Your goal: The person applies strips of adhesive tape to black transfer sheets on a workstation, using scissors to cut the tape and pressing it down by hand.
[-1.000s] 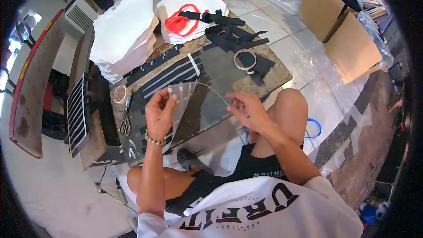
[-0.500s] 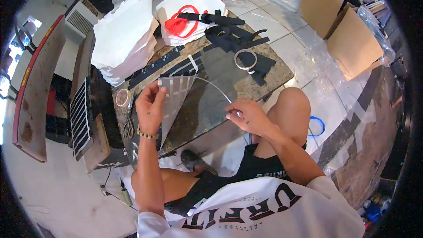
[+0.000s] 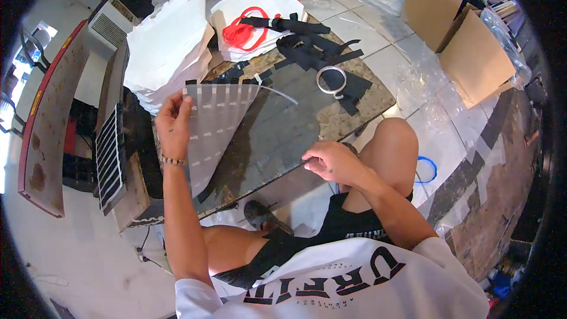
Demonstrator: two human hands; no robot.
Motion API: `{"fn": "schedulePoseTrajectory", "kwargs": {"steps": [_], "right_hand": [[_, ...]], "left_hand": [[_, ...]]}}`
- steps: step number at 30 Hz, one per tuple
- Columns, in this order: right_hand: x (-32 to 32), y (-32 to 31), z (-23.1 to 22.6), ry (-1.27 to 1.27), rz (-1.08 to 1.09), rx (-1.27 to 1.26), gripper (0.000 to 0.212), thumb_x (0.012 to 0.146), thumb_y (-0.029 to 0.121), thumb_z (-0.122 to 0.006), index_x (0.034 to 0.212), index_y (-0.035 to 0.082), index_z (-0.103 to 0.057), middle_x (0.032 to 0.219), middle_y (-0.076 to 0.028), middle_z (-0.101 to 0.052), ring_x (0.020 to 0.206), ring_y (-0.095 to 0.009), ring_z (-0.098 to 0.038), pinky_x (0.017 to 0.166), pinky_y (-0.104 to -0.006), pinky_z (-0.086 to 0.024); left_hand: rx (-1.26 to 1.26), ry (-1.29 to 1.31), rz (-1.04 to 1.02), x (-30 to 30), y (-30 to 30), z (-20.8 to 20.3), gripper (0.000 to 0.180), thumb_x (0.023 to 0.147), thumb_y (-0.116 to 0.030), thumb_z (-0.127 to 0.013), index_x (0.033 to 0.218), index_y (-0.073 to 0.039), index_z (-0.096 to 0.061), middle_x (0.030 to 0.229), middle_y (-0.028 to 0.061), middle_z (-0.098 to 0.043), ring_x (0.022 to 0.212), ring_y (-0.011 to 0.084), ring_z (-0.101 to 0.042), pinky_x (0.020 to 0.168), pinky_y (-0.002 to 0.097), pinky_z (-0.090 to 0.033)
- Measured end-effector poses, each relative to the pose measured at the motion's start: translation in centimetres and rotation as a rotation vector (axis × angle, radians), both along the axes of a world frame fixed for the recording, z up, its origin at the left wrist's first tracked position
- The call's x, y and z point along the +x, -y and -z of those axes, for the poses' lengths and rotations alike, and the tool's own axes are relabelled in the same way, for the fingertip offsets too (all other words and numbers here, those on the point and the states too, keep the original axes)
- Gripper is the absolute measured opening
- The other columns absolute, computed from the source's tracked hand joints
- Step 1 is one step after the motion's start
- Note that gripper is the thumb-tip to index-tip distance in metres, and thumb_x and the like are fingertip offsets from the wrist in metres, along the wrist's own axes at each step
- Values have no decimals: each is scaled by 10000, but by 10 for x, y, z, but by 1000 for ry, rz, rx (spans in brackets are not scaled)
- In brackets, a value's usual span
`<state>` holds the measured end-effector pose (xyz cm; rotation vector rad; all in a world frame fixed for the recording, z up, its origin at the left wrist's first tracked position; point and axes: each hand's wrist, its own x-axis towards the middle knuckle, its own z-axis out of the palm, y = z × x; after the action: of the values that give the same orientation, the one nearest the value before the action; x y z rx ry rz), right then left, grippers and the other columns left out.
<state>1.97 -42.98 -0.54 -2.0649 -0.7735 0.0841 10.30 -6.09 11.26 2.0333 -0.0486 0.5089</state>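
My left hand (image 3: 173, 124) pinches the left edge of a translucent film sheet (image 3: 215, 124) with rows of small pale labels. The sheet is held up tilted over the table's left part and tapers toward its lower end. From its upper right corner a narrow pale strip (image 3: 279, 94) juts out to the right, its far end loose. My right hand (image 3: 333, 160) hovers over the table's front edge, close to my knee and apart from the sheet. Its fingers are curled together, and anything between the fingertips is too small to make out.
The worn table (image 3: 283, 136) bears a stack of white sheets (image 3: 162, 41), a red ribbon bundle (image 3: 239, 34), black fabric strips (image 3: 310, 47) and a tape roll (image 3: 331, 81). A heat press (image 3: 56, 118) stands left. Open cardboard boxes (image 3: 475, 59) are at right.
My left hand has moved left and up with the film sheet, now covering the scissors and small tape roll. The pale strip has left my right hand, which is slightly lower.
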Motion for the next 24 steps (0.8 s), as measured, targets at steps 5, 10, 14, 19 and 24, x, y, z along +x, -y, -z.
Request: {"fn": "schedulePoseTrajectory", "kwargs": {"steps": [5,10,14,19,24], "right_hand": [[0,-2,5,33,-11,1,229,895,208,-766,1047,38,-743,876,-127,-701,752,-301,-678,678,-417,-529],[0,-2,2,41,-28,-21,222,894,204,-765,1039,39,-739,867,-128,-691,746,-310,-666,678,-436,-511],[-1,-3,-3,-17,-21,-46,237,860,192,-774,1036,44,-719,923,-152,-714,855,-387,-683,733,-492,-536],[2,-1,0,5,67,16,247,862,171,-778,1066,52,-705,931,-150,-708,859,-373,-689,732,-477,-544],[10,-4,6,64,103,77,256,857,166,-788,1065,51,-693,947,-158,-686,848,-370,-686,724,-473,-546]], "left_hand": [[-26,10,-28,0,-8,-6,266,997,-139,-716,1200,32,-710,1022,44,-729,913,98,-647,841,267,-519],[-13,41,-39,-3,-10,-7,276,998,-134,-717,1215,35,-702,1032,46,-728,924,97,-647,845,263,-520],[36,62,1,-8,2,-11,263,997,-124,-718,1204,38,-705,1018,40,-729,910,92,-647,839,262,-525],[119,102,24,-16,15,-20,270,992,-128,-726,1198,44,-705,1001,41,-730,876,93,-645,813,269,-532],[268,158,26,-18,12,-25,261,972,-124,-745,1191,15,-719,967,58,-729,832,95,-629,766,269,-526]]}}
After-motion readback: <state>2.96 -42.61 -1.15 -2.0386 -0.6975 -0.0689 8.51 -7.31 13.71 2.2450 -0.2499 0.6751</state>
